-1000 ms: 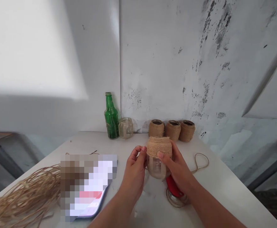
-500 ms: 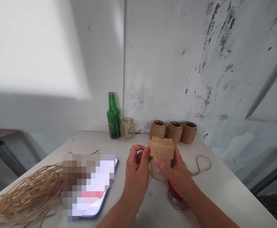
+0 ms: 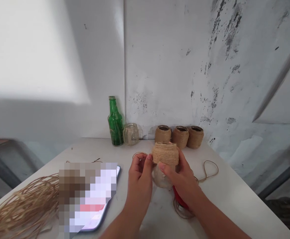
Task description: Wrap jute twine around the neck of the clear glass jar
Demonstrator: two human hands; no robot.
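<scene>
A glass jar [image 3: 161, 177] has its upper part wound with rows of brown twine [image 3: 165, 154], while its lower part is bare glass. My right hand [image 3: 182, 176] is closed around the jar from the right, with the thumb across the front just under the wound rows. Pinched between thumb and fingers of my left hand [image 3: 140, 171] is the twine's loose strand [image 3: 138, 153], close to the jar's left side. A red object [image 3: 179, 198], partly hidden under my right hand, lies on the table with twine looped by it.
Behind the jar stand three twine-wrapped jars [image 3: 180, 136], a clear glass jar [image 3: 131, 134] and a green bottle [image 3: 115, 124] by the wall. A loose twine bundle [image 3: 28, 205] and a phone [image 3: 96, 222], partly blurred out, lie at left. A twine loop [image 3: 210, 169] rests at right.
The whole view has shifted slightly, so things appear a little further left. Both hands keep their hold on the jar and the twine, with hardly any other movement.
</scene>
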